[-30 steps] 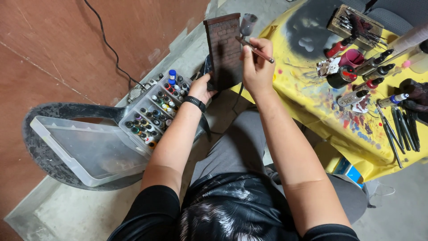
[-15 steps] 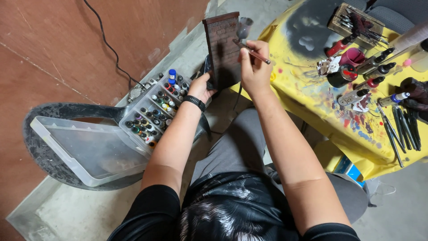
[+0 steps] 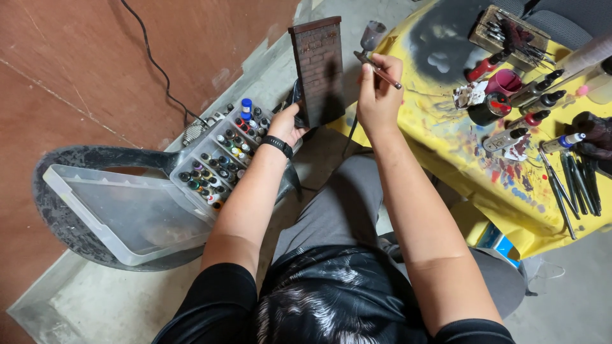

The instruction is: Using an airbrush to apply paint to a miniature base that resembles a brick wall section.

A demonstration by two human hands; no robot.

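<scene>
While gripping the miniature brick wall [image 3: 317, 70] in the left hand [image 3: 288, 124], lifted the airbrush [image 3: 376, 64] clear. Kept right hand [image 3: 377, 95] clenched around it, beside the paint bottle case [image 3: 220, 156].

Miniature brick wall panel [image 3: 317, 70], brown-red, held upright, airbrush [image 3: 377, 69] slim, metal, cup on top, angled just beside it

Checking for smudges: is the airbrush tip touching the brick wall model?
Apart. The head view shows grey floor between the airbrush in the right hand and the brick wall model, which the left hand holds.
</scene>
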